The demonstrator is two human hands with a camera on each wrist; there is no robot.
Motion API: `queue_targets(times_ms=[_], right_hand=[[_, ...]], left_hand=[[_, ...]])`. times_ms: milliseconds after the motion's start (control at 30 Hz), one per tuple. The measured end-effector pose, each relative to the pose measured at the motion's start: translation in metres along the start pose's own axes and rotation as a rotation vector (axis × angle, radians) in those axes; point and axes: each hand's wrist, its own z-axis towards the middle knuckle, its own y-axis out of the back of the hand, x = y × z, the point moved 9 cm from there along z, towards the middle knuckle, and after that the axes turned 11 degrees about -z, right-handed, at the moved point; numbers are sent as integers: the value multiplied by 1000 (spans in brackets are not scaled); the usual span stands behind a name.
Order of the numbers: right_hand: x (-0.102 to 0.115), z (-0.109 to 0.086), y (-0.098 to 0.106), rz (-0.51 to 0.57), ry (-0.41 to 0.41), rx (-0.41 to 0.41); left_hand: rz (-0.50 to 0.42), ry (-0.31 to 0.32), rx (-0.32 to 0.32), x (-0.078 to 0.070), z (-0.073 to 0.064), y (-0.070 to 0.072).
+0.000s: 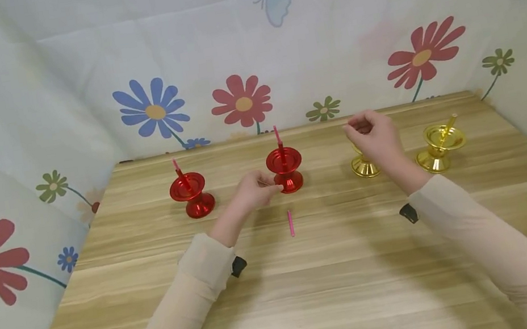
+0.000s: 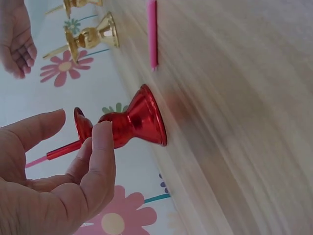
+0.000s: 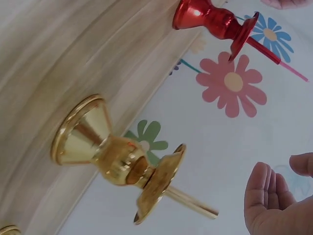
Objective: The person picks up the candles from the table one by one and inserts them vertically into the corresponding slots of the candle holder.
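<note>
Beside the middle red candle holder (image 1: 289, 182) is my left hand (image 1: 253, 190), its thumb and fingers apart. Whether the fingertips touch the holder I cannot tell. A thin pink stick stands up from that holder's tube. Over the nearer gold candle holder (image 1: 364, 167) hovers my right hand (image 1: 375, 135), loosely curled and holding nothing. It hides the holder's top in the head view; the right wrist view shows a bare gold tube (image 3: 193, 201) rising from the dish. On the wooden table lies a loose pink stick (image 1: 290, 223), in front of the middle red holder.
Another red candle holder (image 1: 200, 204) with a pink stick stands at the left. A second gold holder (image 1: 434, 161) stands at the right, its tube leaning right. Behind the table (image 1: 315, 294) hangs a white cloth (image 1: 192, 43) printed with flowers and a butterfly.
</note>
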Motion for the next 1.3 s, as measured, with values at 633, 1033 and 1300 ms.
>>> queue_targets(times_ms=[633, 1033, 1300], right_hand=[[-54, -15, 30, -26, -177, -115], [-98, -22, 28, 61, -377, -130], [-117, -18, 15, 194, -449, -32]], left_hand=[[151, -42, 75, 17, -12, -30], [226, 40, 120, 28, -12, -40], [248, 43, 125, 27, -14, -46]])
